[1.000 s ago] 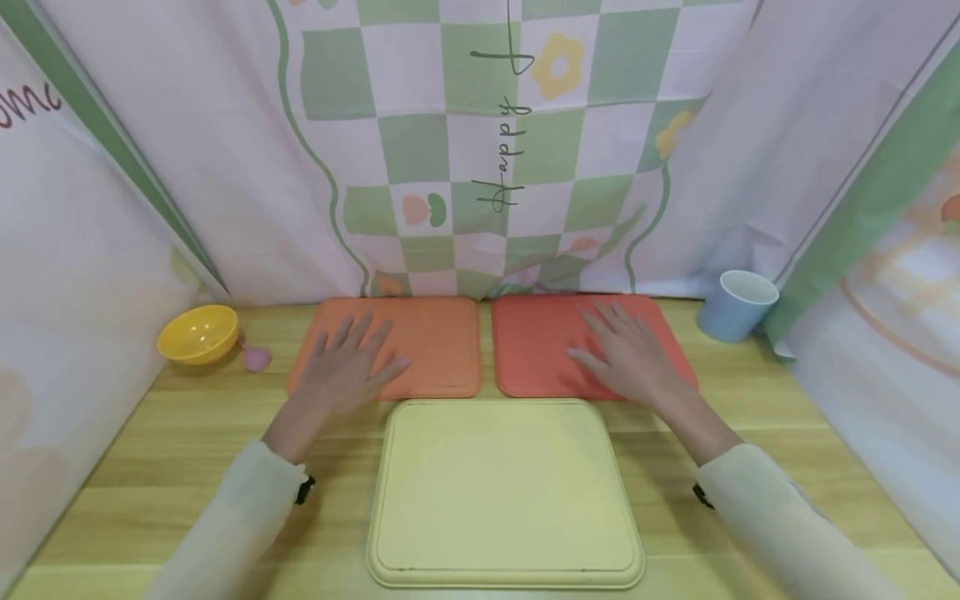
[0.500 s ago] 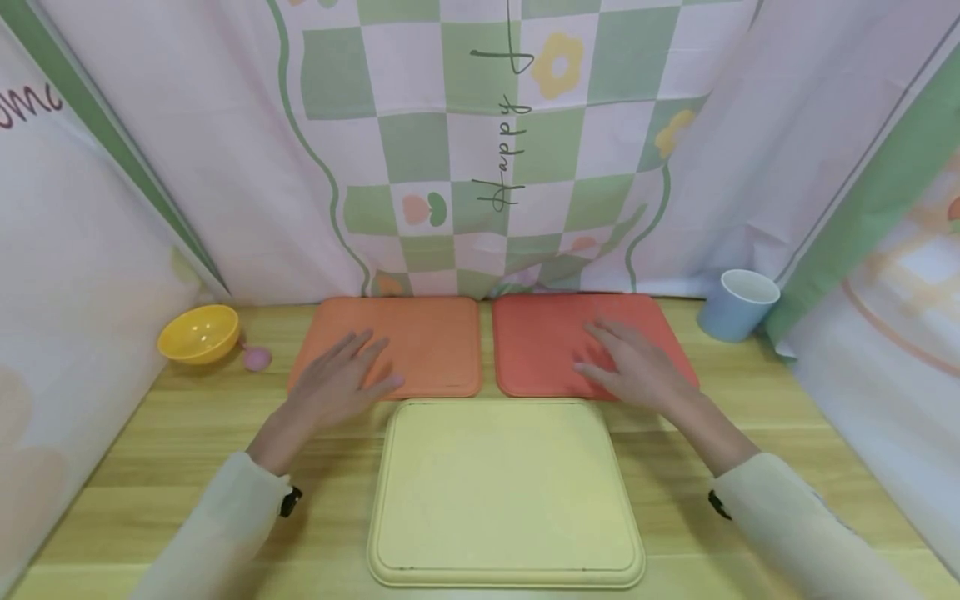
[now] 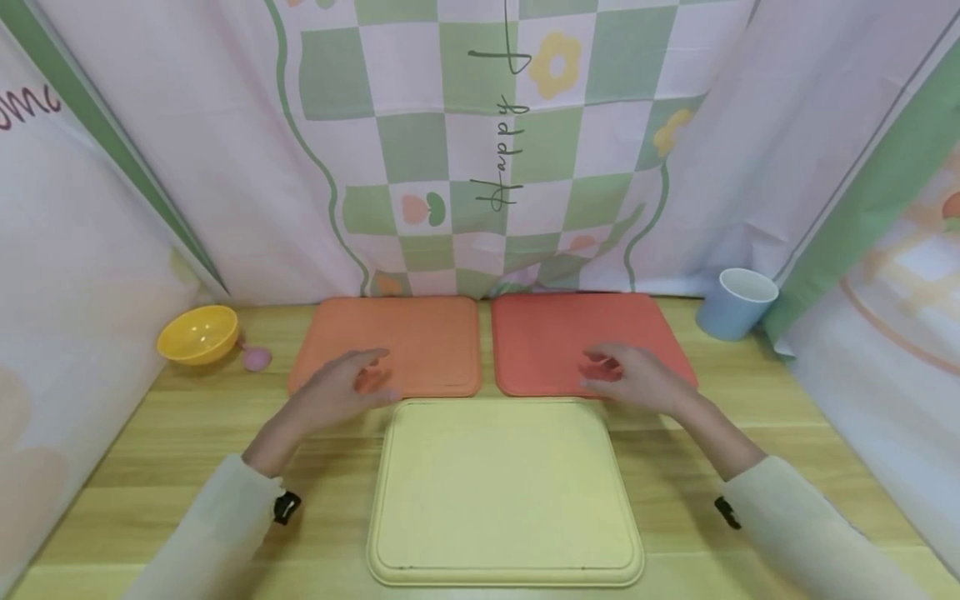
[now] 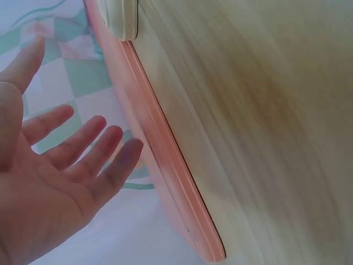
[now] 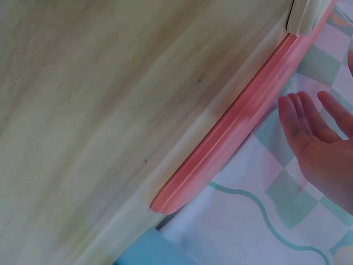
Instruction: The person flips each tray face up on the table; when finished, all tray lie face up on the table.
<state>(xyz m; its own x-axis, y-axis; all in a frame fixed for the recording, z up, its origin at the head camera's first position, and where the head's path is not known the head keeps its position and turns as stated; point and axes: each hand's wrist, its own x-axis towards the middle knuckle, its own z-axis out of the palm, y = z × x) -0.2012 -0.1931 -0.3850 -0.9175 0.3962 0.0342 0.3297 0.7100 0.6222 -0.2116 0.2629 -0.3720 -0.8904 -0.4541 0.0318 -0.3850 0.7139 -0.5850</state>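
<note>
1. The bowl (image 3: 198, 353) sits far left on the table (image 3: 157, 433). A small pink spoon (image 3: 257, 359) lies just right of it.
2. Next comes the left hand (image 3: 333, 396). Its fingers bend softly, its thumb is apart from them, and it has nothing in it. It hangs over the near left part of the orange board (image 3: 431, 342) and does not seem to touch it.
3. The orange board lies flat at the back, long from left to right.
4. The yellow board (image 3: 506, 492) lies flat in the middle, nearer the front than both hands. It is to the right of the left hand and to the left of the right hand (image 3: 645, 382). Its long way seems to go left to right. Each thumb is near one back corner, so no hand is clearly closer.
5. The red board (image 3: 536, 342) lies flat at the back too, with a thin gap between it and the orange board. It is also long from left to right.
6. The right hand hangs over the near right part of the red board. Its fingers bend softly and hold nothing.
7. The blue cup (image 3: 729, 315) stands upright far right.
</note>
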